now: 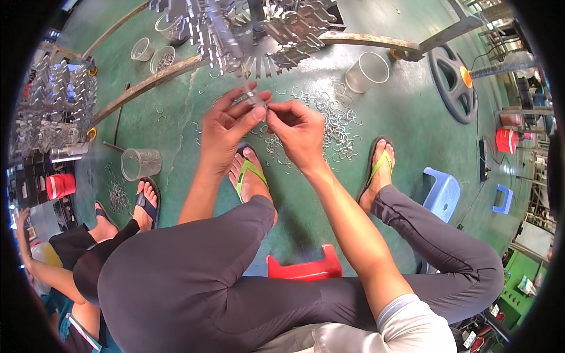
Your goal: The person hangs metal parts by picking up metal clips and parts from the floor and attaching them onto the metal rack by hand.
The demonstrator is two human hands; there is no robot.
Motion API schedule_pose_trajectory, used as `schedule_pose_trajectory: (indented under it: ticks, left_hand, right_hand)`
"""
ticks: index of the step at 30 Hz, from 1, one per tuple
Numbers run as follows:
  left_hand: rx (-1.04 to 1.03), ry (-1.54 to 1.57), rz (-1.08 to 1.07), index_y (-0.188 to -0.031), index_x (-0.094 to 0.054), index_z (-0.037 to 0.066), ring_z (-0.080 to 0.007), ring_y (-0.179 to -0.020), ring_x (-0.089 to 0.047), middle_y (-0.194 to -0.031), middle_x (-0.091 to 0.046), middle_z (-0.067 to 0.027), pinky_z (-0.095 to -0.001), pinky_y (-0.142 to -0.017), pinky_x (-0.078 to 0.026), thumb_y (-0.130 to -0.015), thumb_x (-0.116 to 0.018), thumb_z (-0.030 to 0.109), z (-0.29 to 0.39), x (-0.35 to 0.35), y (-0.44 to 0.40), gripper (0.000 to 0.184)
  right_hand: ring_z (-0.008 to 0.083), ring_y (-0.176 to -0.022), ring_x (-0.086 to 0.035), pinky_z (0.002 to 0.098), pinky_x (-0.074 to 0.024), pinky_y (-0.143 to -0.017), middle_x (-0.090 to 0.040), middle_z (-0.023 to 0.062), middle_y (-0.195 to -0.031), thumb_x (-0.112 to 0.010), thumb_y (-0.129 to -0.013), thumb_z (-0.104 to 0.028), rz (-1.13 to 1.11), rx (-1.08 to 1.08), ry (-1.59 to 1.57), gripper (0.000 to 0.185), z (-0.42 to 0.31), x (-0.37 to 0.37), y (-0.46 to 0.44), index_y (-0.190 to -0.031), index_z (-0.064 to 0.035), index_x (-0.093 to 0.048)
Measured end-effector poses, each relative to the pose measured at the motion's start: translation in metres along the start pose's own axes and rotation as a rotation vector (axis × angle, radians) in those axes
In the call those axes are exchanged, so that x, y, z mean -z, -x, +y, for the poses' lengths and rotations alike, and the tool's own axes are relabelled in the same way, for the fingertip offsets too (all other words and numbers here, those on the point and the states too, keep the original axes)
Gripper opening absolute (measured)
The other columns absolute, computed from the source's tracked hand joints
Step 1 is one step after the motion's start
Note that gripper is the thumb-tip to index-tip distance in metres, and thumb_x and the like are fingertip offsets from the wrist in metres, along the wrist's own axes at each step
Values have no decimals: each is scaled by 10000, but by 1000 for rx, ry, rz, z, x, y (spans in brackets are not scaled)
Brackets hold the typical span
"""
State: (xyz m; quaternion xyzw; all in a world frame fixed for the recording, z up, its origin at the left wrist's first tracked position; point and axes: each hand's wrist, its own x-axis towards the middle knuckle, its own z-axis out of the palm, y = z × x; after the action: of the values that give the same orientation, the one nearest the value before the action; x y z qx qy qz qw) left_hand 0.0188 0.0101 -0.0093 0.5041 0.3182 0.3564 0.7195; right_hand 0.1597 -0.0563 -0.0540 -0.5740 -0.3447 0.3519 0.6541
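Note:
My left hand (226, 126) holds a small metal part (253, 99) between thumb and fingers, just below the rack of hanging metal pieces (259, 35). Close against it on the right, my right hand (297, 129) pinches at the lower end of the same part with thumb and forefinger. Whatever lies between those right fingertips is too small to make out. Beneath both hands, many small metal hooks (335, 126) are scattered over the green floor.
Clear plastic tubs (367, 72) stand on the floor, one near a black wheel (453, 84). Stools are nearby, red (305, 270) and blue (441, 194). At the left a co-worker (59, 282) sits near another loaded rack (56, 106). A metal bar (147, 85) crosses the upper left.

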Motion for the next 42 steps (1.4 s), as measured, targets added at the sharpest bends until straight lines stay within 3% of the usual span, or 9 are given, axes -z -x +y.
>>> schedule_pose_trajectory:
  ticks: [4,9,15,21,27,33,35,39,42]
  left_hand:
    - [-27,-159,68,-1415,-548,-53,-257,-1194,-684,-1279,-707,-196,-371,-1071,-517,-976,-693,80,-17,10,-13,481]
    - [-115,-553,126,-1148,-747,-41,-191,-985,-746,-1078,-783,-135,-327,-895,-580,-948,-726,108,-32,7,-50,249]
    - [-382,-760,139,-1046,-785,32,-219,-825,-743,-958,-786,-136,-339,-762,-561,-905,-744,128,-40,1,-75,176]
    - [-521,-760,197,-909,-755,34,-361,-834,-719,-922,-752,-148,-434,-727,-558,-842,-743,166,-48,-3,-84,148]
    - [-546,-849,245,-937,-733,29,-333,-778,-722,-904,-746,-152,-379,-661,-559,-806,-762,138,-53,-12,-93,172]
    - [-535,-705,231,-952,-729,14,-266,-724,-728,-827,-754,-110,-380,-630,-556,-858,-757,151,-63,-10,-95,168]
    - [-219,-540,312,-1023,-711,0,-229,-783,-729,-879,-753,-89,-368,-673,-565,-907,-754,183,-90,-4,-103,221]
    - [66,252,299,-1147,-652,-25,-200,-951,-712,-1038,-725,-82,-352,-812,-566,-985,-733,242,-84,2,-108,322]
    - [80,441,168,-1155,-648,8,-211,-1045,-692,-1130,-707,-99,-362,-913,-549,-1008,-710,221,-84,9,-117,266]
  right_hand:
    - [156,-667,-722,294,-562,-631,-756,157,-800,-763,-853,-56,-16,207,369,138,-5,9,-27,-955,37,-762]
    - [191,-709,-747,319,-578,-664,-761,163,-809,-755,-867,-82,-94,172,409,161,-12,14,-65,-967,44,-760]
    - [206,-745,-755,337,-577,-697,-765,173,-825,-757,-864,-90,-173,136,553,192,-25,25,-84,-1004,41,-761]
    - [295,-780,-736,389,-569,-674,-709,203,-824,-762,-850,-122,-224,302,705,220,-55,17,-82,-976,58,-763]
    - [420,-668,-680,469,-523,-628,-667,259,-709,-750,-838,-139,-156,219,843,216,-59,8,-97,-854,76,-730]
    - [460,-711,-689,480,-525,-654,-665,296,-741,-738,-828,-133,-123,248,955,220,-63,3,-105,-830,86,-716]
    - [468,-731,-688,483,-528,-661,-669,300,-753,-736,-831,-131,-141,228,969,218,-64,5,-108,-842,86,-718]
    - [468,-728,-689,482,-531,-668,-672,299,-748,-736,-841,-135,-128,229,958,222,-58,4,-107,-868,85,-724]
    - [445,-700,-698,474,-536,-668,-680,284,-731,-731,-855,-137,-95,216,862,218,-45,5,-110,-876,80,-731]
